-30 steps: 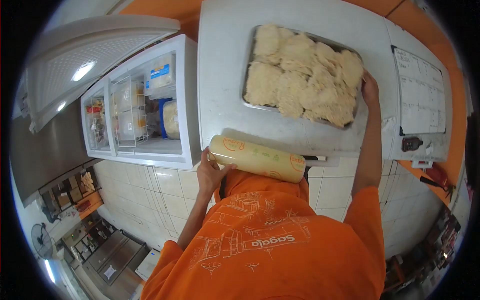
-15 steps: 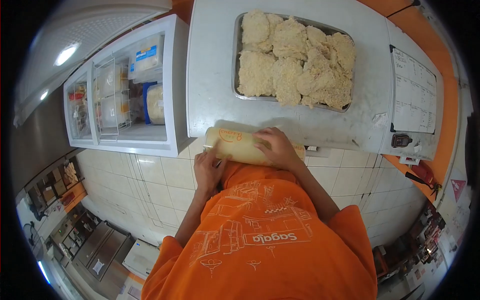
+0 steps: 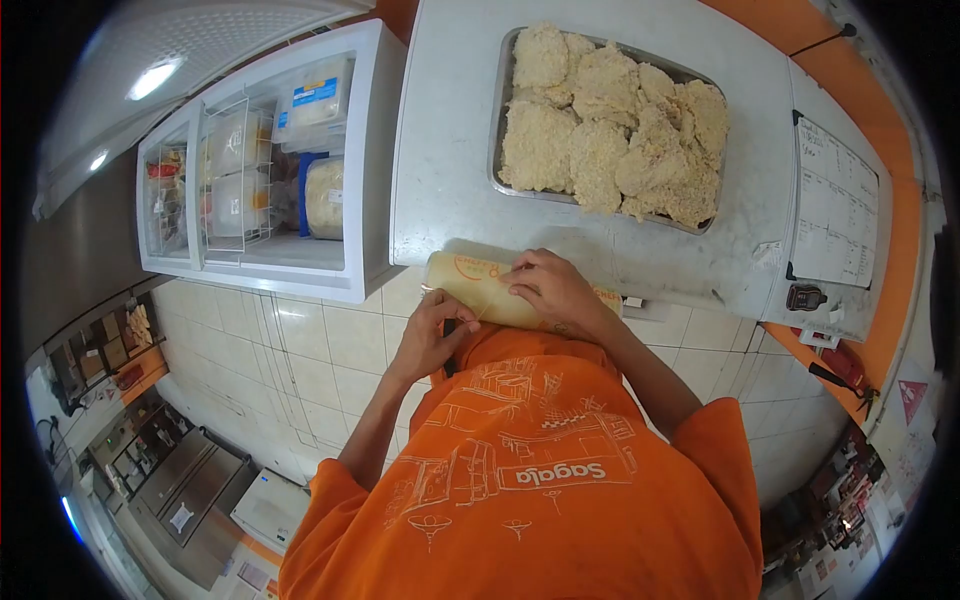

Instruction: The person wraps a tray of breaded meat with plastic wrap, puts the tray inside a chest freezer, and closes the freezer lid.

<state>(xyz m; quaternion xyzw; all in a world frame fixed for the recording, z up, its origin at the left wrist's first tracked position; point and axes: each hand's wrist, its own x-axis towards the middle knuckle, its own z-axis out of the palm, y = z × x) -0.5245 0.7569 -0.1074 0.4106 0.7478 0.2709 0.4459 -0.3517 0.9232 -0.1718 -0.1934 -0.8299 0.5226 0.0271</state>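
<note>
A thick roll of cling film (image 3: 455,278), yellowish with orange lettering, lies crosswise against my waist at the front edge of the white freezer top. My left hand (image 3: 435,335) is at the near side of the roll's left part, thumb and fingers pinched together on what looks like the film's edge. Over the middle of the roll is my right hand (image 3: 552,290), its fingers bent and pressed onto the film. Beyond the roll, a metal tray (image 3: 495,150) holds several breaded pieces (image 3: 600,160) heaped close together.
To the left stands an open chest freezer (image 3: 375,180) with wire baskets and plastic tubs (image 3: 315,105). A written sheet (image 3: 835,205) lies at the right end of the worktop, with a small dark device (image 3: 806,298) near it. Tiled floor (image 3: 330,340) shows below.
My left hand has lifted a little up and right from the roll's left end, with its fingers now pinched. The view has shifted, so tray and freezer appear farther right.
</note>
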